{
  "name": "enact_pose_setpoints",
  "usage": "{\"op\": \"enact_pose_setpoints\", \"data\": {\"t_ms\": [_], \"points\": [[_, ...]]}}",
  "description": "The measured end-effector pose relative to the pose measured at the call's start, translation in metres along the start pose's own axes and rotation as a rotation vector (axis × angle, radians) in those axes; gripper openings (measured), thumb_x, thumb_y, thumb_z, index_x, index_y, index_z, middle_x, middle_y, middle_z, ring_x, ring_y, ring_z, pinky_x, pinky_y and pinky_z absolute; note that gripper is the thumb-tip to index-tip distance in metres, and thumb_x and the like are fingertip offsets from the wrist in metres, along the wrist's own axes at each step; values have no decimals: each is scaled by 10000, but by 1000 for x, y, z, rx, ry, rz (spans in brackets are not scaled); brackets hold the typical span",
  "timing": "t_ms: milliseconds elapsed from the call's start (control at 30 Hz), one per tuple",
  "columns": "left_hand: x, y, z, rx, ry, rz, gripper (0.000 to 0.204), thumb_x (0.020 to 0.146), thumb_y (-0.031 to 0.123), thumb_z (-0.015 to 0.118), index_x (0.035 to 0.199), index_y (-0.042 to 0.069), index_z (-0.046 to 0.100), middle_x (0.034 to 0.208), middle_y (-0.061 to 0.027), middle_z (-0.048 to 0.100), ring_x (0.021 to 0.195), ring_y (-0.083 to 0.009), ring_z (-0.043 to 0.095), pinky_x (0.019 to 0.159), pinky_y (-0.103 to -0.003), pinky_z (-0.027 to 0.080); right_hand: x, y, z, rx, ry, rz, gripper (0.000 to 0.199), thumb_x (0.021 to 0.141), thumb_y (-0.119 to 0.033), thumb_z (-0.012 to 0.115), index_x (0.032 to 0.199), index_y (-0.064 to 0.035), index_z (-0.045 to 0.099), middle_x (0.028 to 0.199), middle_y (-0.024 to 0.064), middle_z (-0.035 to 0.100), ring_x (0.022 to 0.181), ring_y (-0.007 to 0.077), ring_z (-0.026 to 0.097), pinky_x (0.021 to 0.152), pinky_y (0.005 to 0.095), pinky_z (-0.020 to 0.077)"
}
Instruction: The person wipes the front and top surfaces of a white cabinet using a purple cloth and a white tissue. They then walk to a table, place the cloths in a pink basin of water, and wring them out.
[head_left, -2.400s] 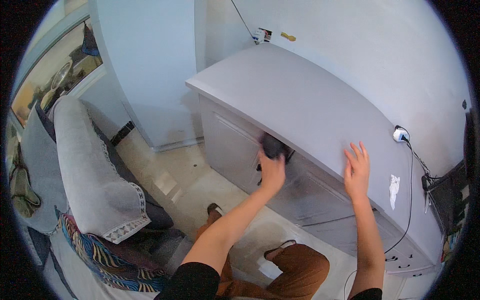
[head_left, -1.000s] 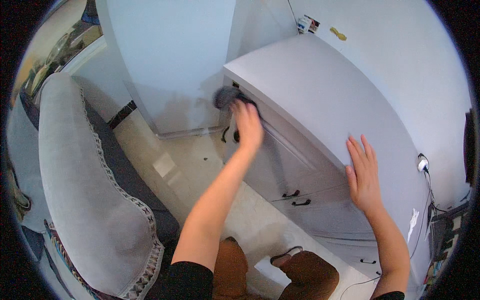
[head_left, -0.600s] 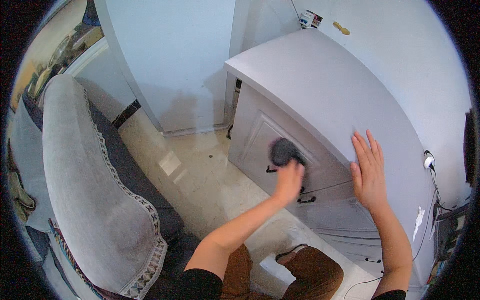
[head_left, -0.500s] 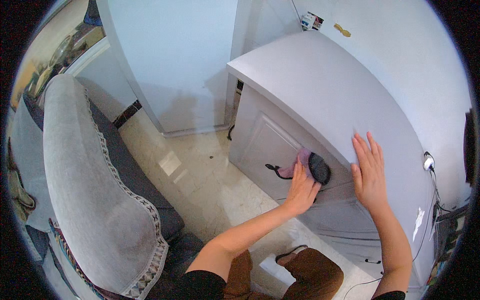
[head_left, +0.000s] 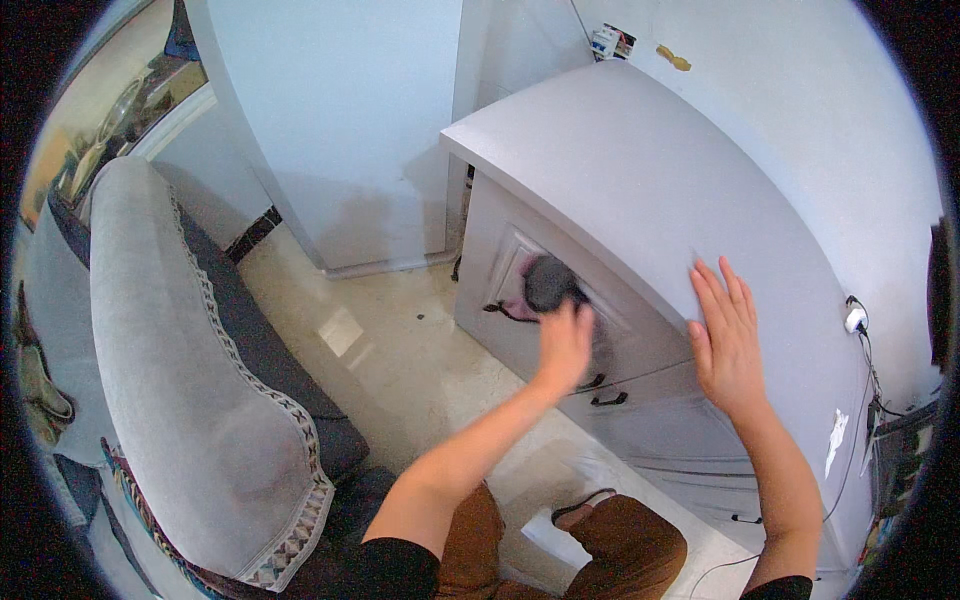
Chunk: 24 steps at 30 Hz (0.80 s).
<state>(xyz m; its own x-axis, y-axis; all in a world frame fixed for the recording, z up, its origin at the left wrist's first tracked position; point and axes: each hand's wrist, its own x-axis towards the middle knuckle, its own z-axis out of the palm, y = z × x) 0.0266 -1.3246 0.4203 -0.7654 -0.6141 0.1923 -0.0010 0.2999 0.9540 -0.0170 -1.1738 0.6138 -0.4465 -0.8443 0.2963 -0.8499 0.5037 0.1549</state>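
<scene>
Cabinet door (head_left: 645, 345) | left hand (head_left: 566, 345) gripping dark pad (head_left: 549, 284) | right hand (head_left: 728, 350) spread on countertop (head_left: 640, 160) near edge | floor strip (head_left: 410, 365) beside sofa (head_left: 200, 370)

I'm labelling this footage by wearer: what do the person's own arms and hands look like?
Two black fabric sleeves leave the forearms bare. The left hand and right hand wear no gloves; no watch or bracelet shows. I see no rings, though the left hand is blurred.
</scene>
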Motion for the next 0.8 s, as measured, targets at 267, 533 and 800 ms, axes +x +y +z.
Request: {"op": "enact_pose_setpoints", "data": {"t_ms": [267,533,800], "points": [[1,2,10,42,38,-10,462,905,287,462,1157,-101,458,1224,-318,379,1146,-440,332,981,-481,262,0,0,-3,-24,-39,10,465,880,-171,458,1316,-30,376,1380,121,366,1336,294,232,1087,454,171],[-9,-4,20,-57,110,103,350,886,245,487,1044,-66,498,1098,-288,479,1044,-445,433,928,-468,324,-1,4,1,-18,8,-15,461,889,-208,448,1309,-28,388,1365,122,385,1331,291,244,1086,447,178],[-87,16,81,21,-138,296,466,819,280,586,1177,0,487,1285,-196,416,1234,-448,285,1064,-547,107,-1,4,1,-17,16,-23,457,886,-219,457,1298,-28,403,1360,127,390,1321,299,263,1080,449,187]]}}
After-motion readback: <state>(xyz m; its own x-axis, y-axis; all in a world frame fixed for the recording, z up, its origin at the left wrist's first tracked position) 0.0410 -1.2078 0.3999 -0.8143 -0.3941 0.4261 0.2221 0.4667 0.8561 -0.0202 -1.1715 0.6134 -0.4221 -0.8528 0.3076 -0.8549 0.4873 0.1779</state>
